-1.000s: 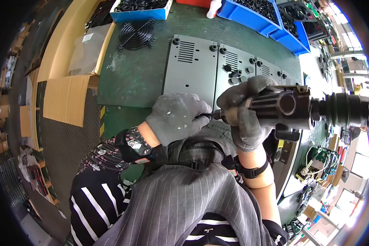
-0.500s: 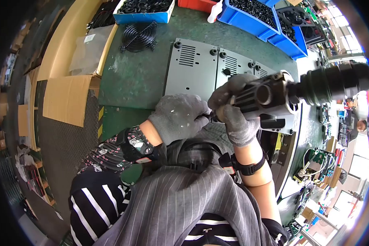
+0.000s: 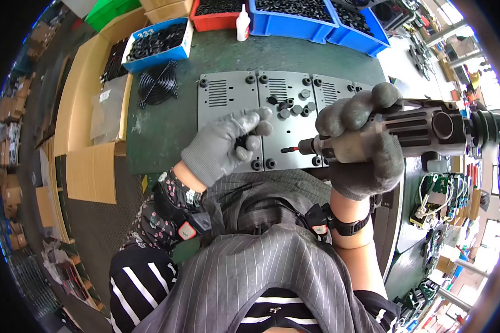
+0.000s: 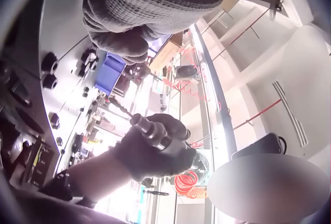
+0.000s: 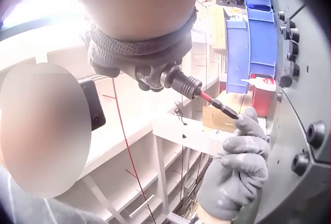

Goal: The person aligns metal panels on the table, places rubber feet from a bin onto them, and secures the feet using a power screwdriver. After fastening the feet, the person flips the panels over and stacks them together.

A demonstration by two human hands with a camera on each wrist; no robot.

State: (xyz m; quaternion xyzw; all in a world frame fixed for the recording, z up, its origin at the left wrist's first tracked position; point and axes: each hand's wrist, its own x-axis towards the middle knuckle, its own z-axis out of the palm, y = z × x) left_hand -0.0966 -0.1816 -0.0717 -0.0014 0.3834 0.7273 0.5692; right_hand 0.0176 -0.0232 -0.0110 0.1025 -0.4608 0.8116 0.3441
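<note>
My gloved right hand [image 3: 388, 161] grips a power screwdriver [image 3: 425, 129], its body lying sideways and pointing left. A slim bit [image 3: 289, 149] with a red band sticks out of its nose above the second panel. Left of the bit tip, my gloved left hand [image 3: 219, 143] has its fingers curled in, with a small black part [image 3: 241, 141] showing between thumb and fingers; most of that part is hidden. Beneath both hands lie grey metal panels [image 3: 216, 114] with vent slots and round black feet [image 3: 271, 164] at the corners. Loose black feet and grey caps [image 3: 304, 94] lie on the second panel.
Along the back of the green bench [image 3: 166, 130] stand blue bins [image 3: 294, 23] of small black parts, a red bin [image 3: 211, 22], a white bottle [image 3: 243, 25] and a blue-white box [image 3: 157, 47]. A black fan guard [image 3: 158, 86] lies at left, beside an open cardboard carton [image 3: 99, 172].
My left fingers, earlier at the driver's tip, have come away to the left. The driver has swung from tilted to nearly level, and its bit now shows. The view has shifted, uncovering the panels' near edge.
</note>
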